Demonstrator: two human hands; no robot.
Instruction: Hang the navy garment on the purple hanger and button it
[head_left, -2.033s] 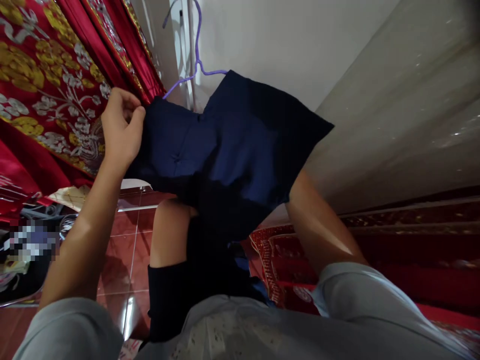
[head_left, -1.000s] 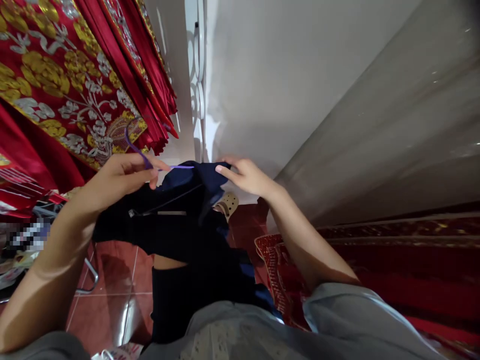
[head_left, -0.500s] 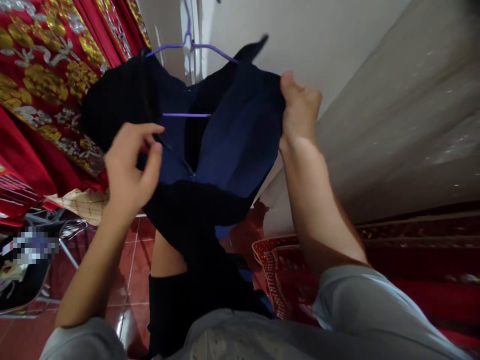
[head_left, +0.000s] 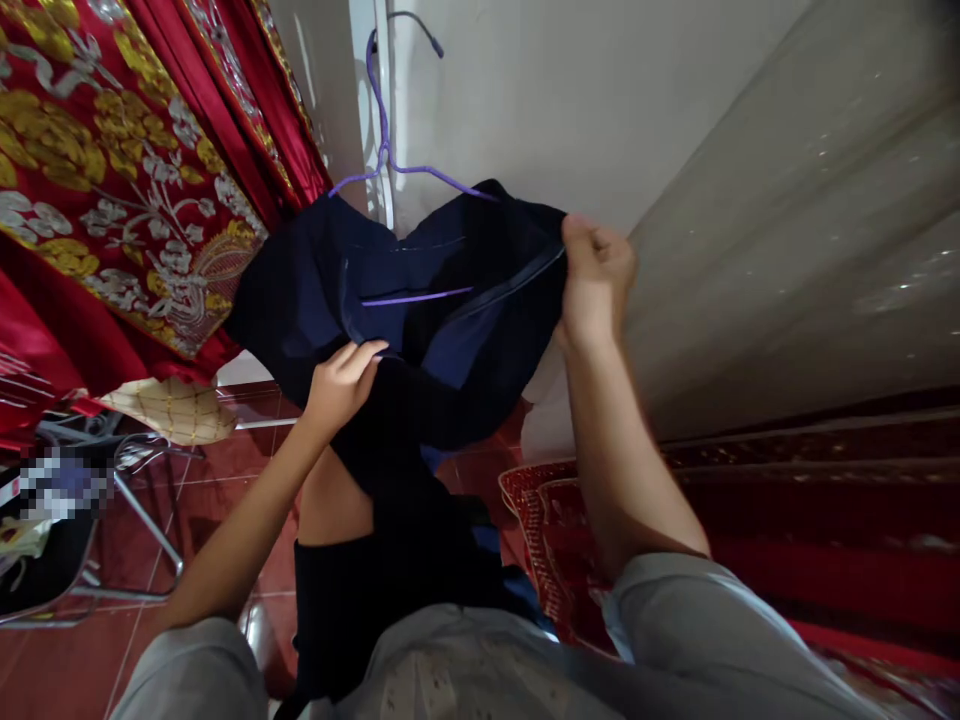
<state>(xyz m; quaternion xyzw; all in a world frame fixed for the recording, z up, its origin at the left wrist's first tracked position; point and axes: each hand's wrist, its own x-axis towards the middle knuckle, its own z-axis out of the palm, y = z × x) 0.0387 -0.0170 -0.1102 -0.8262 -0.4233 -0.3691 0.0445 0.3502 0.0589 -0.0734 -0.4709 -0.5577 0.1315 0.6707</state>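
A dark navy garment [head_left: 480, 345] with an open neck and front hangs on a purple hanger [head_left: 431, 170] in front of me. The hanger's bottom bar shows through the opening. My left hand [head_left: 341, 385] pinches the edge of the front opening at the garment's middle, fingertips closed on the cloth. At the garment's right shoulder, my right hand [head_left: 598, 275] is closed on the fabric and holds it out to the side. The lower part of the garment falls in dark folds near my legs, where its outline is hard to make out.
Red cloth with gold and silver embroidery [head_left: 135, 170] hangs at the left. Below it stands a metal-framed chair [head_left: 150, 530] with things on its seat. A pale sheer curtain [head_left: 765, 260] drapes at the right, above red fabric with a beaded border [head_left: 529, 510]. Red tiles [head_left: 217, 510] cover the floor.
My left hand has moved right and down and now pinches the opening's edge. The raised flap near the right shoulder has come down. Hanger, garment and right hand appear lower in view.
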